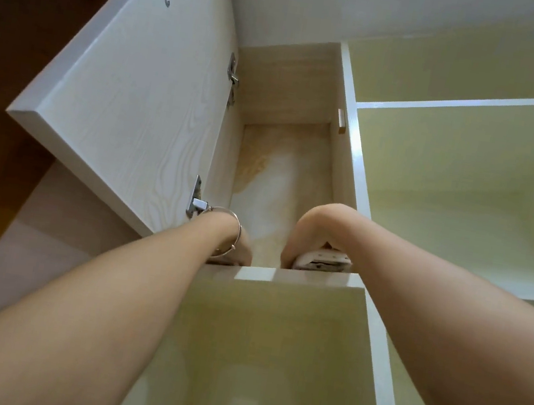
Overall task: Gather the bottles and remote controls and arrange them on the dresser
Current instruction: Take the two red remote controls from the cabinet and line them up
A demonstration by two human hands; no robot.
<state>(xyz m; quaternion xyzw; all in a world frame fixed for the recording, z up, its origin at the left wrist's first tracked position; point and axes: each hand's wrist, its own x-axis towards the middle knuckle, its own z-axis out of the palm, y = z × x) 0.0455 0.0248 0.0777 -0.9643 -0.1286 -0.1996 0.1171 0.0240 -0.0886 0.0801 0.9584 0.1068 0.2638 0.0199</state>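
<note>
A white remote control lies at the front lip of a high cabinet compartment, under the right hand, whose fingers curl down onto it in what looks like a grasp, though the fingertips are hidden by the shelf edge. The left hand, a bangle at its wrist, reaches in alongside; its fingers drop behind that edge, so their state cannot be told. No bottles are visible. This appears to be the gathering step: the remote must next be lifted over the lip and carried down to the dresser, which is out of view. The open door and its hinge crowd the left forearm; the compartment's right wall hems the right, leaving a narrow channel for withdrawal.
</note>
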